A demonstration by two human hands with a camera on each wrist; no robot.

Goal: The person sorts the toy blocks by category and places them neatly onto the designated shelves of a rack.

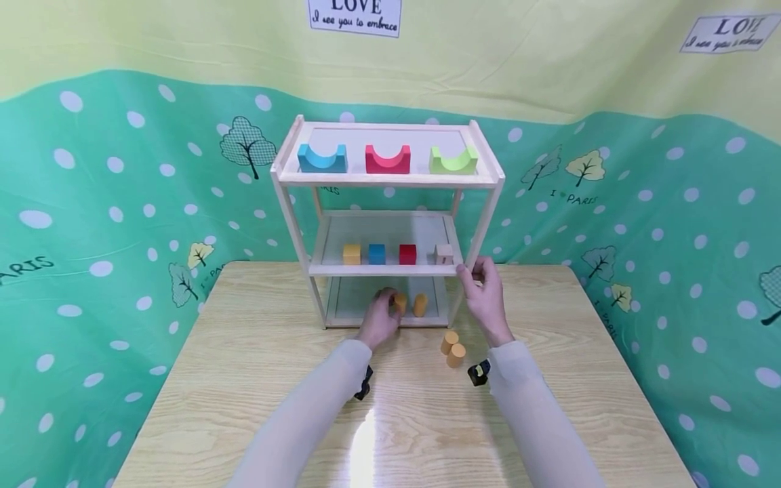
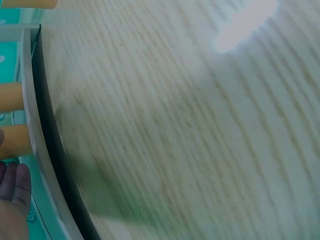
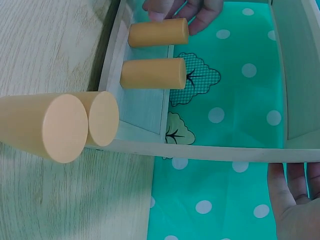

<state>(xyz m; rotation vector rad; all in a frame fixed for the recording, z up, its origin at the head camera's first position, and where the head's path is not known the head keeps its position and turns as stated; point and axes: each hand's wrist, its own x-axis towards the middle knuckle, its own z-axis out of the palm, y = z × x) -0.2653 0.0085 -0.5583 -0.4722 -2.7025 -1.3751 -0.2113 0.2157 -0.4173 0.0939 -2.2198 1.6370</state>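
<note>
A white wooden shelf rack [image 1: 390,270] with three levels stands on the table. My left hand [image 1: 380,318] reaches onto its bottom level and pinches an orange-yellow cylinder block [image 3: 159,33], which stands upright there. Just to the right, a second upright cylinder [image 1: 420,305] stands on the same level. With thumb in front and fingers behind, my right hand [image 1: 486,298] grips the rack's right side at the middle level. Two more cylinders [image 1: 455,356] stand side by side on the table in front of the rack's right end.
Blue, red and green arch blocks [image 1: 388,163] line the top level. Yellow, blue, red and pale cubes [image 1: 377,255] sit along the middle level. The wood-grain table [image 1: 256,379] reaches toward me, and a green dotted cloth [image 1: 122,237] hangs behind and at both sides.
</note>
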